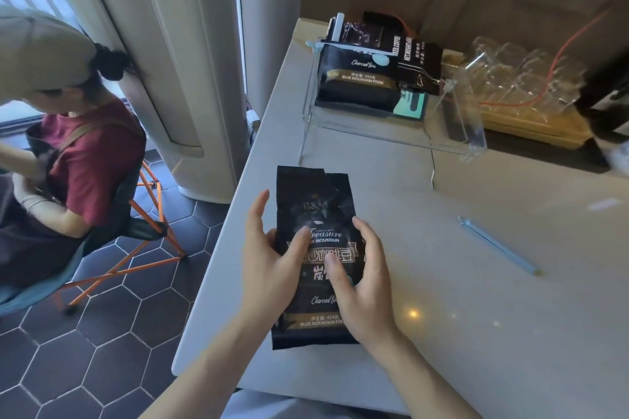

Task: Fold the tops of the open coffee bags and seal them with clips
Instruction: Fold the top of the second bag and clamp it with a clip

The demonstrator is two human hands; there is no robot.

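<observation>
A black coffee bag (315, 201) with gold lettering lies flat on the pale counter (476, 316), its open, torn top pointing away from me. My left hand (272, 255) grips the bag's left edge, thumb on the front. My right hand (360, 279) holds the right edge, thumb pressed on the label. A long light-blue sealing clip (497, 245) lies loose on the counter to the right of the bag, apart from both hands.
A clear acrylic rack (391, 133) at the back holds other black coffee bags (357, 78) with a pale clip (354, 50) across one. Clear glasses on a yellow tray (520, 85) stand at right. A seated person (68, 146) is on the left.
</observation>
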